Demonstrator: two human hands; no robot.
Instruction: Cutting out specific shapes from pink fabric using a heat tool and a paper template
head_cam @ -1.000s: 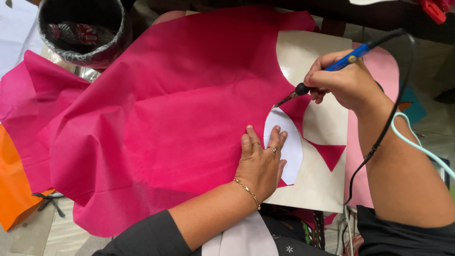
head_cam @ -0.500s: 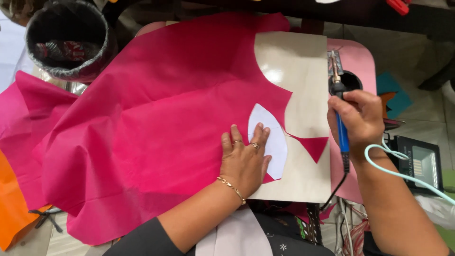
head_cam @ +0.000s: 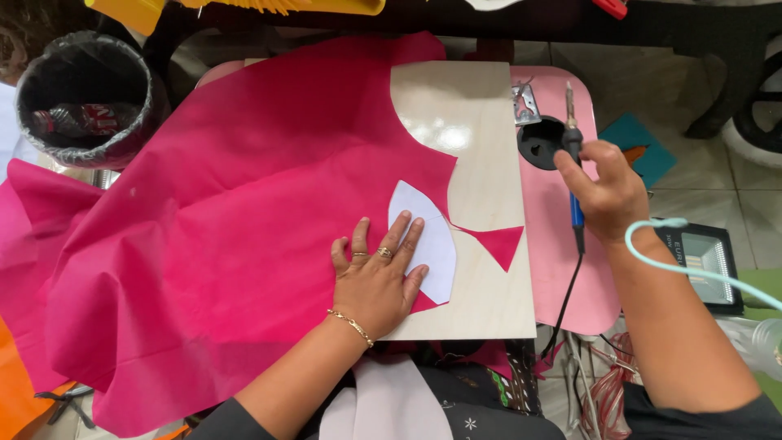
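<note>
A large sheet of magenta fabric (head_cam: 220, 228) covers most of a pale wooden board (head_cam: 481, 163). My left hand (head_cam: 375, 281) lies flat with fingers spread on the fabric, its fingertips on a white curved paper template (head_cam: 432, 244). A small cut-off magenta triangle (head_cam: 501, 244) lies on the board beside the template. My right hand (head_cam: 607, 195) grips a blue-handled hot cutting tool (head_cam: 572, 155), tip pointing up, over a black round stand (head_cam: 540, 141) on a pink surface. Its black cord hangs down past the board's right edge.
A black-lined bin (head_cam: 85, 98) with a bottle inside stands at the upper left. Orange fabric (head_cam: 20, 391) shows at the lower left. A pale blue cable (head_cam: 692, 269) loops over my right forearm. A small floodlight (head_cam: 705, 253) and tiled floor lie at the right.
My right hand has carried the cutting tool away from the fabric to the right, turned it tip-up and brought it to the black stand. My left hand has stayed on the template.
</note>
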